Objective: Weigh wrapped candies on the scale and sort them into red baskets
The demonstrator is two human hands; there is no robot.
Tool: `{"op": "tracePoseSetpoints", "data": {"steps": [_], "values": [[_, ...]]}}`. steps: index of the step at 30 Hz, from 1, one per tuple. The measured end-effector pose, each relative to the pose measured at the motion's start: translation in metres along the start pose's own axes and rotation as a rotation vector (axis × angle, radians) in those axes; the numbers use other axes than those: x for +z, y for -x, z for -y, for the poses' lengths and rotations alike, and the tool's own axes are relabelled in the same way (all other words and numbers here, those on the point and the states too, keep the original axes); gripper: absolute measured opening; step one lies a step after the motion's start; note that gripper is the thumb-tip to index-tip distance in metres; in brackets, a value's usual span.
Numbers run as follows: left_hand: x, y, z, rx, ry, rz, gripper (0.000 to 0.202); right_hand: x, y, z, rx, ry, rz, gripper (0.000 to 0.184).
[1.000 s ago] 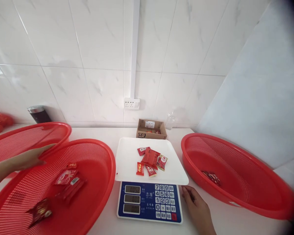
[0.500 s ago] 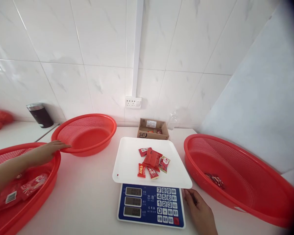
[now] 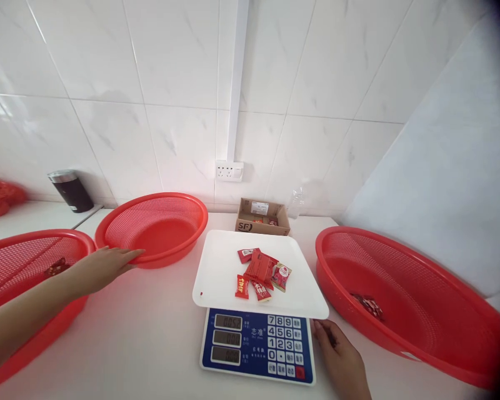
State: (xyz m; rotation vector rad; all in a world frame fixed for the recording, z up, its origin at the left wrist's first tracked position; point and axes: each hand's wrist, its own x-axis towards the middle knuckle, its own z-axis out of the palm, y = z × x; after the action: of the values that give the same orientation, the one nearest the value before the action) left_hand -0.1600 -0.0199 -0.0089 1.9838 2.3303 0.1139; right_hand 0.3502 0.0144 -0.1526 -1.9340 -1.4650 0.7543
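My left hand (image 3: 108, 268) reaches over the near rim of an oval red mesh basket (image 3: 191, 244), its fingers stretched out across the rim. My right hand (image 3: 339, 355) rests on the table against the right side of a digital scale (image 3: 256, 347). Its fingers are curled, with something dark between them that I cannot make out. On the scale's white tray (image 3: 220, 261) lie several small red candy packets (image 3: 260, 268), overlapping near the middle. A tiny red bit sits near the tray's left corner. The upper display reads about 0.052.
At the left, a red basket (image 3: 77, 236) holds a dark wrapped piece (image 3: 57, 268), partly behind my forearm. Another red basket (image 3: 450, 339) at the right contains wrapped candies (image 3: 367, 305). A cardboard box (image 3: 261, 228), clear plastic piece (image 3: 296, 203) and dark tumbler (image 3: 71, 191) stand near the wall.
My left hand has moved right, and the back basket has shifted slightly right. The red bags in the left basket no longer show. The display reading has dropped slightly. My right hand stays beside the scale.
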Motion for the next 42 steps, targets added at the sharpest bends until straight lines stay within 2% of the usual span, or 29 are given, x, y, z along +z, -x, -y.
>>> {"op": "tracePoseSetpoints", "data": {"steps": [3,4,7,9,12,16,18,20,23,27,30,32,34,38,40,42], "values": [[0.001,-0.001,-0.016,0.025,-0.060,0.161,0.050,-0.001,0.001,0.001,0.004,-0.015,-0.001,0.047],[0.002,-0.002,-0.020,0.011,-0.059,0.174,0.053,-0.001,0.001,0.001,0.000,-0.020,-0.001,0.047],[0.006,-0.007,-0.034,0.031,0.022,0.177,0.062,0.000,0.001,0.000,-0.026,-0.033,-0.001,0.046],[0.010,-0.007,-0.051,0.101,0.069,0.097,0.064,0.001,0.001,-0.001,-0.047,-0.042,-0.008,0.045],[0.016,-0.003,-0.097,0.206,0.126,-0.037,0.059,0.002,0.001,-0.002,-0.047,-0.041,-0.016,0.044],[0.028,0.006,-0.173,0.358,0.271,0.043,0.053,0.000,0.003,0.002,-0.040,-0.043,-0.020,0.042],[0.035,0.005,-0.202,0.395,0.281,0.071,0.056,0.000,0.004,0.004,-0.056,-0.050,-0.015,0.040],[0.041,0.001,-0.222,0.403,0.275,0.066,0.062,0.000,0.004,0.004,-0.069,-0.055,-0.006,0.040],[0.045,-0.006,-0.237,0.389,0.256,0.070,0.070,0.000,0.006,0.003,-0.077,-0.117,-0.030,0.041],[0.048,-0.009,-0.237,0.343,0.312,0.116,0.063,-0.005,0.015,0.009,-0.099,-0.262,-0.221,0.045],[0.048,-0.009,-0.230,0.328,0.395,0.103,0.057,-0.013,0.021,0.027,-0.200,-0.264,-0.315,0.044],[0.044,-0.011,-0.221,0.315,0.402,0.055,0.053,-0.017,0.021,0.045,-0.295,-0.222,-0.312,0.040],[0.033,-0.015,-0.205,0.267,0.363,-0.053,0.047,-0.019,0.018,0.062,-0.394,-0.157,-0.300,0.037],[0.003,-0.026,-0.159,0.053,0.190,-0.300,0.045,-0.020,0.007,0.090,-0.609,-0.004,-0.265,0.031],[-0.006,-0.031,-0.138,-0.027,0.102,-0.339,0.047,-0.019,0.001,0.101,-0.689,0.065,-0.194,0.031],[-0.005,-0.034,-0.129,-0.023,0.084,-0.341,0.048,-0.017,-0.005,0.112,-0.712,0.123,-0.098,0.034]]}}
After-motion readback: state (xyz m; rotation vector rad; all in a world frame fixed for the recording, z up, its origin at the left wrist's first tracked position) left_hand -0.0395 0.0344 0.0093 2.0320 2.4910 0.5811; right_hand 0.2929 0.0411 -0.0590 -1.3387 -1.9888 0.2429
